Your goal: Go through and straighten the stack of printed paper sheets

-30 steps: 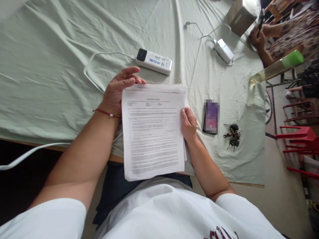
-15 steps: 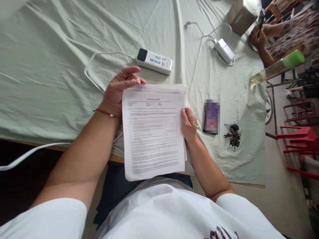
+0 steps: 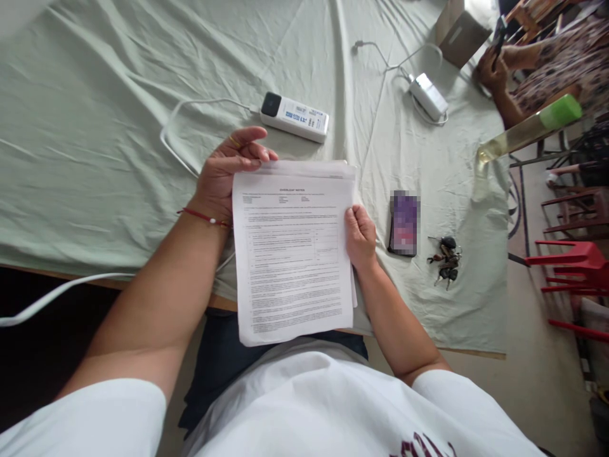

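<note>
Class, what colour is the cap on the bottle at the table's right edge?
Bright green cap, seen best in the head view.

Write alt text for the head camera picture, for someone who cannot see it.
A person's left hand and right hand hold a stack of white printed paper sheets over the edge of a table draped in pale green cloth. A dark smartphone and a bunch of keys lie to the right.

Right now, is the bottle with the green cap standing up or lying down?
Lying down: the bottle rests on its side at the cloth's right edge, green cap pointing right.
</note>
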The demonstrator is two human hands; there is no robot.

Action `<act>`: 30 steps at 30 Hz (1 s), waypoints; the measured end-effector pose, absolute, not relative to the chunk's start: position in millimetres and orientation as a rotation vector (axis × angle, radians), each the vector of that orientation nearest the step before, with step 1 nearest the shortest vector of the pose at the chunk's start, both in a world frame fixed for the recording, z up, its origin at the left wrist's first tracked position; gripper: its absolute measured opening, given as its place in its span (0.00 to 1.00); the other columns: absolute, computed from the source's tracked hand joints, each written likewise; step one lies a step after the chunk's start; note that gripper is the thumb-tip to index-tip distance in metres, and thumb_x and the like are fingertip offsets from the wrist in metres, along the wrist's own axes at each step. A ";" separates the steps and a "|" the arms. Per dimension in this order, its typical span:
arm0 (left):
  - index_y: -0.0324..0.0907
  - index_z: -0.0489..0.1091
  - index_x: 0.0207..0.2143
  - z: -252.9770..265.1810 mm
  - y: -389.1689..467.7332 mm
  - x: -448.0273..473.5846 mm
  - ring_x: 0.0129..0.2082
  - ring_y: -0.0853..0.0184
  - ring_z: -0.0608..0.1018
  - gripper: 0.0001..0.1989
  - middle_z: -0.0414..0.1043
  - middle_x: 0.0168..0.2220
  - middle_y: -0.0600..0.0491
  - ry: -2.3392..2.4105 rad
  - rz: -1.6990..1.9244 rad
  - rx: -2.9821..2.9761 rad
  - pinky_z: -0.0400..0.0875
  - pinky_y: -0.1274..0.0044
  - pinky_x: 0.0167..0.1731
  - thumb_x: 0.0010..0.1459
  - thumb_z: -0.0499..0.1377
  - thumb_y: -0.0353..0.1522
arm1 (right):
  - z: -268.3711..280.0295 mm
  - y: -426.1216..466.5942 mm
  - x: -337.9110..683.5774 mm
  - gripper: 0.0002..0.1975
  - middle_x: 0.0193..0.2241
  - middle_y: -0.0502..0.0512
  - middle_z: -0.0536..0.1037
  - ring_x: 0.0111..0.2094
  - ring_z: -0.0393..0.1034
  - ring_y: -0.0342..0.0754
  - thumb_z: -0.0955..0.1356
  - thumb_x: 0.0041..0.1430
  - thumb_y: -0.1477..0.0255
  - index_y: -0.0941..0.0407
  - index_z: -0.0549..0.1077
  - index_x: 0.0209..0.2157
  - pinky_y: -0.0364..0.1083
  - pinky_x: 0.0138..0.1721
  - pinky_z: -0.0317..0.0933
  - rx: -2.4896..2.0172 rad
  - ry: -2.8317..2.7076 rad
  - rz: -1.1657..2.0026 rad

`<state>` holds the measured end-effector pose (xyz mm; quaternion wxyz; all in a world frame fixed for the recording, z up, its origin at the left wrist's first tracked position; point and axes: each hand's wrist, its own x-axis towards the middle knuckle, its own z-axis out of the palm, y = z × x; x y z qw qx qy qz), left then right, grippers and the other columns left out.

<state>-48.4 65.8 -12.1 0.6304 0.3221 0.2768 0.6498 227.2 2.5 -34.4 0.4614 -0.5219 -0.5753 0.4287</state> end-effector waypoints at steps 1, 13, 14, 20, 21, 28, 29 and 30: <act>0.40 0.83 0.42 -12.4 65.7 -48.4 0.39 0.66 0.83 0.23 0.81 0.29 0.55 0.640 1.492 0.738 0.77 0.75 0.48 0.42 0.63 0.18 | -34.5 2.4 227.1 0.21 0.27 0.46 0.67 0.30 0.59 0.45 0.65 0.71 0.49 0.51 0.69 0.34 0.46 0.34 0.55 -1.284 -1.412 1.059; 0.38 0.83 0.42 -9.9 63.5 -45.9 0.39 0.66 0.83 0.21 0.79 0.28 0.55 0.641 1.514 0.726 0.77 0.74 0.48 0.45 0.65 0.17 | -35.9 3.2 227.4 0.19 0.28 0.46 0.66 0.30 0.59 0.45 0.65 0.71 0.50 0.51 0.69 0.35 0.46 0.34 0.56 -1.274 -1.407 1.078; 0.38 0.82 0.43 -10.2 63.7 -46.0 0.39 0.65 0.83 0.21 0.80 0.28 0.55 0.638 1.516 0.726 0.77 0.74 0.48 0.45 0.65 0.17 | -36.3 3.2 227.4 0.19 0.28 0.46 0.66 0.30 0.59 0.45 0.65 0.71 0.50 0.51 0.69 0.35 0.46 0.34 0.56 -1.271 -1.406 1.078; 0.38 0.82 0.44 -13.9 65.0 -48.4 0.40 0.65 0.82 0.22 0.79 0.28 0.54 0.631 1.509 0.731 0.76 0.73 0.49 0.45 0.65 0.17 | -35.1 2.8 227.2 0.21 0.27 0.46 0.65 0.30 0.58 0.44 0.65 0.71 0.49 0.51 0.68 0.34 0.46 0.34 0.55 -1.284 -1.403 1.084; 0.38 0.82 0.44 -14.2 65.0 -48.8 0.40 0.65 0.82 0.22 0.79 0.29 0.54 0.632 1.506 0.737 0.76 0.73 0.50 0.46 0.65 0.17 | -34.6 2.8 227.0 0.21 0.27 0.46 0.66 0.30 0.58 0.44 0.65 0.70 0.48 0.51 0.68 0.34 0.46 0.33 0.55 -1.286 -1.404 1.080; 0.42 0.82 0.41 -12.1 64.3 -46.7 0.40 0.65 0.82 0.20 0.79 0.28 0.55 0.675 1.514 0.733 0.76 0.73 0.48 0.45 0.67 0.19 | -33.2 2.9 226.5 0.21 0.27 0.46 0.66 0.30 0.59 0.45 0.65 0.70 0.48 0.51 0.69 0.34 0.47 0.34 0.56 -1.290 -1.405 1.085; 0.43 0.82 0.41 -11.7 64.2 -46.1 0.40 0.65 0.82 0.19 0.79 0.28 0.55 0.680 1.518 0.725 0.76 0.73 0.48 0.45 0.67 0.19 | -33.1 3.0 226.5 0.21 0.27 0.46 0.66 0.30 0.59 0.45 0.65 0.70 0.48 0.51 0.68 0.34 0.47 0.34 0.56 -1.290 -1.406 1.086; 0.43 0.82 0.40 -11.4 64.1 -45.5 0.39 0.65 0.82 0.19 0.79 0.28 0.55 0.683 1.521 0.718 0.76 0.73 0.48 0.45 0.67 0.19 | -33.0 3.0 226.4 0.21 0.27 0.46 0.66 0.30 0.59 0.45 0.65 0.70 0.48 0.51 0.68 0.34 0.47 0.34 0.56 -1.292 -1.407 1.085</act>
